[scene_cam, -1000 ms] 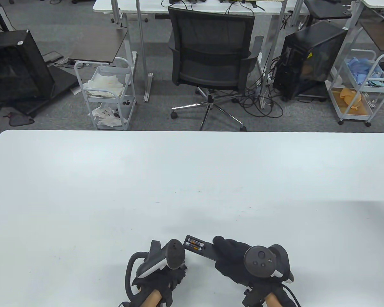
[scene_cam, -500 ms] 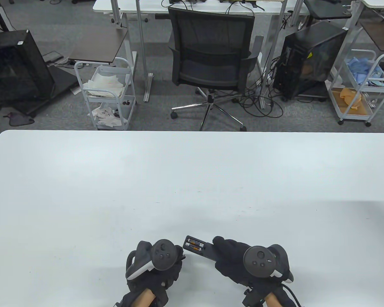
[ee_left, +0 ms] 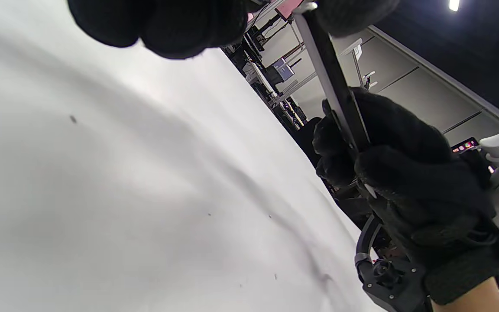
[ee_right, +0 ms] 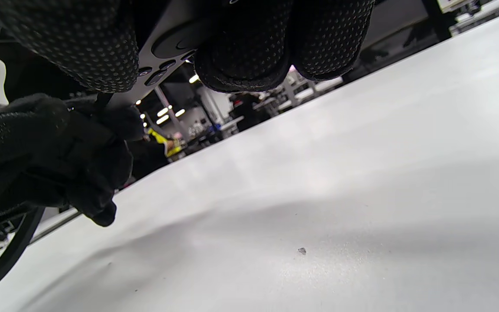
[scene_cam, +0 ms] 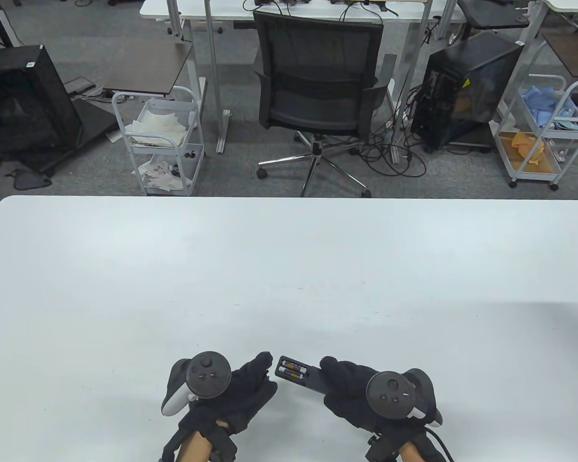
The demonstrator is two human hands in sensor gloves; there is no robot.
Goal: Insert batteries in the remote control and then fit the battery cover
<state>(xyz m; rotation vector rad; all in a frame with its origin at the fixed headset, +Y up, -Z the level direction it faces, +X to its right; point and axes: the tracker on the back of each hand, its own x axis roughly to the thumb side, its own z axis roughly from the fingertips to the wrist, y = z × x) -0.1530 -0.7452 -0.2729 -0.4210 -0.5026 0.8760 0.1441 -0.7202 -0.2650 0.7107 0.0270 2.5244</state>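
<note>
The black remote control [scene_cam: 313, 379] lies back-up in my right hand [scene_cam: 351, 392], which grips its near half just above the table. Its battery bay is open and two batteries [scene_cam: 291, 369] sit in it. My left hand [scene_cam: 250, 382] reaches in from the left, and its fingers [scene_cam: 266, 359] close around the remote's open end. In the left wrist view the remote [ee_left: 334, 93] shows edge-on, held by my right hand [ee_left: 405, 169]. In the right wrist view its button face [ee_right: 176, 41] sits above my right fingers [ee_right: 241, 47], with my left hand [ee_right: 59, 147] at its end. No battery cover is visible.
The white table [scene_cam: 289, 269] stretches wide ahead of both hands. Beyond its far edge stand an office chair [scene_cam: 318, 82] and two small white carts [scene_cam: 161, 139].
My left hand has turned palm-down and shifted left, and its fingers have stretched out to the remote's open end. My right hand and the remote have stayed put.
</note>
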